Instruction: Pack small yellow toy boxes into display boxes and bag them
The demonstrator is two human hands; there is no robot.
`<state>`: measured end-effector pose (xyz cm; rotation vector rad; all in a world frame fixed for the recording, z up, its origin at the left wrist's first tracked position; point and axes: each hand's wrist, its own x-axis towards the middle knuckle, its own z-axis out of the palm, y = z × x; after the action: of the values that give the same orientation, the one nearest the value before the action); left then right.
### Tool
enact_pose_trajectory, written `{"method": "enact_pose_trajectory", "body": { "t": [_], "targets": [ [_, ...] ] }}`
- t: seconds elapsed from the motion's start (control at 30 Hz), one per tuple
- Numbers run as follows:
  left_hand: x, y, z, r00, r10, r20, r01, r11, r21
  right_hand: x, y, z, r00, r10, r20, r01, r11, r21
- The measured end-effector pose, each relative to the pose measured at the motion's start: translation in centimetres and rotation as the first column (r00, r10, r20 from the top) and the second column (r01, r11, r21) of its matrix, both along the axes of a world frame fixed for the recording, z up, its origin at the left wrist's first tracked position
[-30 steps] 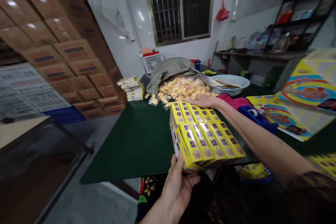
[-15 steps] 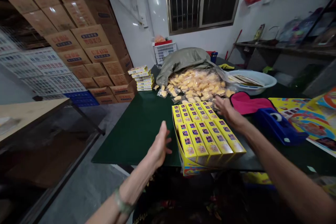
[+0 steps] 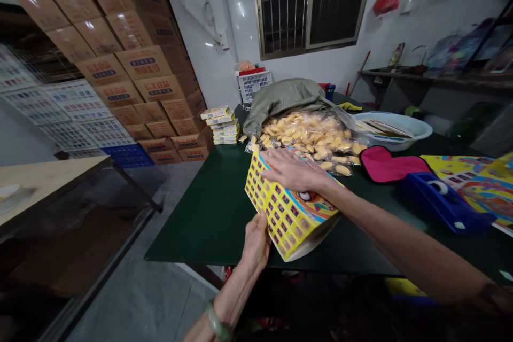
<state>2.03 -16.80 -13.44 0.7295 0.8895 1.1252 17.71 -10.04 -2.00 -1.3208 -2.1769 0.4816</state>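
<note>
A yellow cardboard box (image 3: 276, 208) is tilted at the front of the green table. One of its faces shows rows of small pictures. A colourful cartoon print covers the upper side. My left hand (image 3: 256, 240) grips the box's lower left edge, with the thumb up against the picture face. On the upper side lies my right hand (image 3: 294, 171), its fingers stretched flat across the print. Just behind the box, a heap of pale yellow pieces in clear wrappers (image 3: 308, 131) spills from a grey-green sack (image 3: 288, 93).
A stack of small yellow boxes (image 3: 222, 125) stands at the far left of the green table (image 3: 200, 214). To the right are a blue tape dispenser (image 3: 444, 200), a pink cloth (image 3: 390, 163) and a pale blue basin (image 3: 417, 125). Brown cartons (image 3: 140, 64) are piled against the wall.
The box stood with its packed small boxes facing up; now it is tipped over to the left. My left hand has closed on its edge. My right hand has moved onto its printed side.
</note>
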Motion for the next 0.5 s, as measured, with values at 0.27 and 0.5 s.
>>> {"method": "enact_pose_trajectory", "body": {
  "t": [0.27, 0.5],
  "targets": [
    [-5.6, -3.9, 2.7, 0.564, -0.754, -0.336, 0.770, 0.628, -0.115, -2.7, -2.8, -1.2, 0.943, 0.248, 0.223, -0.283, 0.948, 0.144],
    [-9.0, 6.3, 6.1, 0.944, 0.260, -0.202, -0.115, 0.835, 0.539, 4.0, -9.2, -7.7, 0.493, -0.495, -0.716, 0.742, 0.668, 0.049]
  ]
}}
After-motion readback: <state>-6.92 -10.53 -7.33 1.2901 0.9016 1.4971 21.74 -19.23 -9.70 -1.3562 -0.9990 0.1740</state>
